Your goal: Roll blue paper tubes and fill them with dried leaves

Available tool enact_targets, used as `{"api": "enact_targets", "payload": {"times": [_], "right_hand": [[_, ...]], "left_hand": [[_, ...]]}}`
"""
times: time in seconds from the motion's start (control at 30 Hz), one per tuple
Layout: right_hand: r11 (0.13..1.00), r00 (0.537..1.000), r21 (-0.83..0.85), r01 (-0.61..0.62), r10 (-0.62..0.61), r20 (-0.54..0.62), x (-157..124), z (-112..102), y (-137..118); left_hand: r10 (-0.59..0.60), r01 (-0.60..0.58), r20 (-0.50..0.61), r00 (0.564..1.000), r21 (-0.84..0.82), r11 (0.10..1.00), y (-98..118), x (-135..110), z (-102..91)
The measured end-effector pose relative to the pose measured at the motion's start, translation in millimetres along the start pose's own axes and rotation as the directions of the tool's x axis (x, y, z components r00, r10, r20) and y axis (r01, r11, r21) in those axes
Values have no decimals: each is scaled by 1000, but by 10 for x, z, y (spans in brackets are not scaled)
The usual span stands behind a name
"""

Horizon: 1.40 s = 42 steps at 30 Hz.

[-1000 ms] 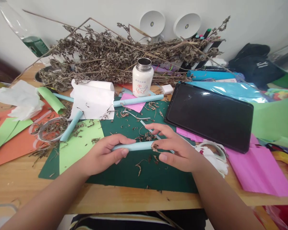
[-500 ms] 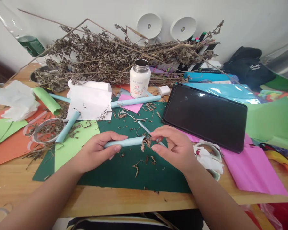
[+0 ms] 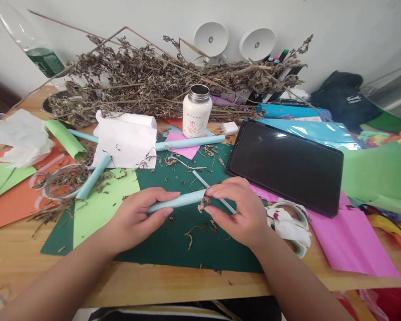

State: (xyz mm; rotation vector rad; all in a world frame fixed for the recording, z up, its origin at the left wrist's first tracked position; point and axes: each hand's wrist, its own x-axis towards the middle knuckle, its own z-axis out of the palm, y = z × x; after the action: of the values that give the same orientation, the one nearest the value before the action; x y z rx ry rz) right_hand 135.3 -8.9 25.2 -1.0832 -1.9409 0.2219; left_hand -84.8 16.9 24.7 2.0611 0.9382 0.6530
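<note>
My left hand is closed round the left end of a light blue rolled paper tube, held just above a dark green mat. At the tube's right end my right hand pinches a small clump of dried leaves. Crumbs of dried leaf lie scattered on the mat under both hands. A thin pale strip lies on the mat just behind my right hand.
A heap of dried branches fills the back of the desk. A white bottle, a black tablet, further blue tubes, white paper, tape rolls and coloured sheets lie around the mat.
My right hand went from open fingers over the tube to a pinch at its right end with dried leaves in it. The tube has tilted slightly. My left hand kept its hold.
</note>
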Motion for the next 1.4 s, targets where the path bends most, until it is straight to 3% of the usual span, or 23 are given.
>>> {"api": "enact_targets", "payload": {"times": [0.2, 0.37, 0.53, 0.7, 0.9, 1.07, 1.13, 1.23, 1.4], "right_hand": [[999, 998, 3, 51, -51, -38, 13, 36, -24], [990, 990, -60, 131, -134, -49, 18, 7, -34], [964, 976, -156, 217, -216, 25, 18, -40, -45], [977, 985, -147, 154, -163, -51, 9, -19, -55], [995, 995, 90, 49, -41, -87, 14, 13, -57], [1000, 992, -9, 21, -22, -125, -8, -2, -26], [997, 995, -52, 56, -60, -77, -23, -32, 6], [990, 987, -58, 129, -122, 107, -26, -95, 60], [996, 908, 49, 74, -87, 410, 9, -141, 111]], "left_hand": [[107, -106, -23, 994, 44, 993, 19, 6, 18], [99, -99, -11, 995, 51, 994, 19, 3, 9], [74, -72, -16, 997, 62, 995, 18, 10, 10], [100, -100, -14, 995, 41, 994, 29, 19, 26], [76, -76, 3, 997, 34, 997, 38, -1, 20], [60, -59, 34, 998, -23, 998, 3, -20, -3], [39, -36, 34, 999, -73, 997, 1, -20, -8], [-15, 20, 22, 1000, -197, 980, 12, -19, -2], [-84, 106, 76, 994, -359, 927, 28, -22, 24]]}}
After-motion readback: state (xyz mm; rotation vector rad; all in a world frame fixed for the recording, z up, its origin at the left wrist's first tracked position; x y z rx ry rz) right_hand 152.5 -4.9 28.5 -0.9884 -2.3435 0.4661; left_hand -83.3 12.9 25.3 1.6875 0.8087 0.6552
